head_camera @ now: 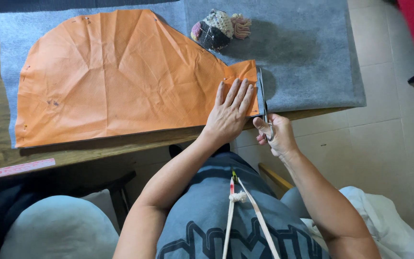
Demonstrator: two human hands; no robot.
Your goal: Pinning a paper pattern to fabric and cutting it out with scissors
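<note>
Right hand point(276, 135) closed on scissors point(263, 103), cutting beside orange pattern point(120, 79); I see flat open left hand point(229, 111) fingertips near blades, nick risk

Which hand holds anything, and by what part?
Right hand holds scissors by the handle loops. Left hand grips nothing; it lies flat on the orange paper pattern.

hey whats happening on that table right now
A person is cutting grey felt along the right edge of an orange paper pattern pinned on top of it. The left hand lies flat on the pattern's narrow right end, while the right hand works scissors beside it. A knitted pincushion sits on the felt behind.
</note>
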